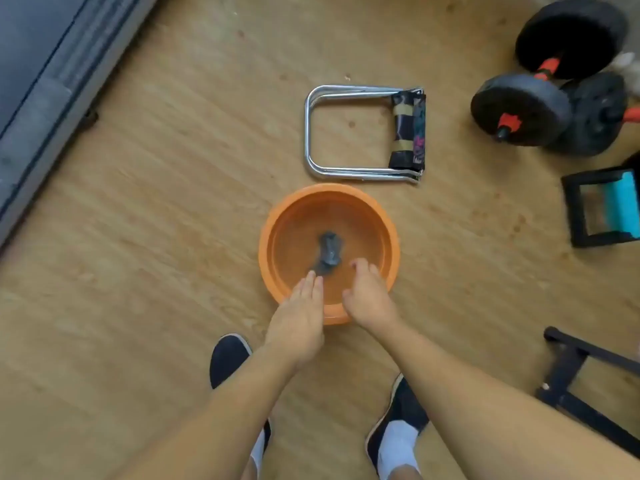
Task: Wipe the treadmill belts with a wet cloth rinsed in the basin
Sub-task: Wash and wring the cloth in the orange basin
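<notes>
An orange round basin [277, 220] stands on the wooden floor in front of my feet, with water in it. A small grey cloth [329, 251] lies bunched in the middle of the water. My left hand [298, 317] hovers over the basin's near rim with flat, straight fingers, its fingertips just short of the cloth. Over the near right part of the basin, my right hand [369, 296] has its fingers curled downward, holding nothing. Neither hand touches the cloth. The dark belt and grey side rail of a treadmill [45, 98] run along the upper left.
A folded metal stool [363, 133] lies just beyond the basin. Black dumbbells with red handles [550, 88] sit at the upper right, a black and teal frame [602, 209] below them, and a black metal stand [581, 379] at the right. My shoes [228, 358] are near the basin.
</notes>
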The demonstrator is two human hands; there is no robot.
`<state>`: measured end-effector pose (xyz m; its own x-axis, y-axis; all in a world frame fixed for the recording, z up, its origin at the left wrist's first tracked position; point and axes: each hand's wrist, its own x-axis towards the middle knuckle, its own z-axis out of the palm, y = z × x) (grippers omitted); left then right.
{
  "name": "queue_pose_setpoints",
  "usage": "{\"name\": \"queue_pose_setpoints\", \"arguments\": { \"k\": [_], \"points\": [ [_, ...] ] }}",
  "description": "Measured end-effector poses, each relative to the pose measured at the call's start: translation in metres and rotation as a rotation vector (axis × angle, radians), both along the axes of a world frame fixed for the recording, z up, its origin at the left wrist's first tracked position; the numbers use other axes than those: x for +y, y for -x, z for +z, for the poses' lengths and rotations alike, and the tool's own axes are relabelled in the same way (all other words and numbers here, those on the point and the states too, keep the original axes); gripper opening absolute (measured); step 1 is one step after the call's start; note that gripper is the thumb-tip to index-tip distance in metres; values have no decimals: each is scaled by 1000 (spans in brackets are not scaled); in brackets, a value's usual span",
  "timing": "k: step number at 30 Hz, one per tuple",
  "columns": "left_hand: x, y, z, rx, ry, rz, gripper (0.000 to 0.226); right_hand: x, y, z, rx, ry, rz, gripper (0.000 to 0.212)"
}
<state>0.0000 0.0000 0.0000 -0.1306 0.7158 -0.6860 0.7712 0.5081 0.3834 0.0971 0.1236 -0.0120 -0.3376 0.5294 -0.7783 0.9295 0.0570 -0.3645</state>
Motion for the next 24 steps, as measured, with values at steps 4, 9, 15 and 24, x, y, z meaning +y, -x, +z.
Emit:
{"name": "queue_pose_setpoints", "arguments": {
  "k": [4,9,15,24],
  "points": [
    [9,17,-58,43,-29,381,76,27,50,-77,-79,101,-313,66],
    [6,19,-90,-40,-6,508,79,8,76,-139,-112,66,-181,52],
    [39,33,-102,-268,17,1102,57,2,69,-130,116,388,-522,30],
    [58,32,-133,-344,189,968,23,39,22,-107,158,668,-900,31]
  ]
}}
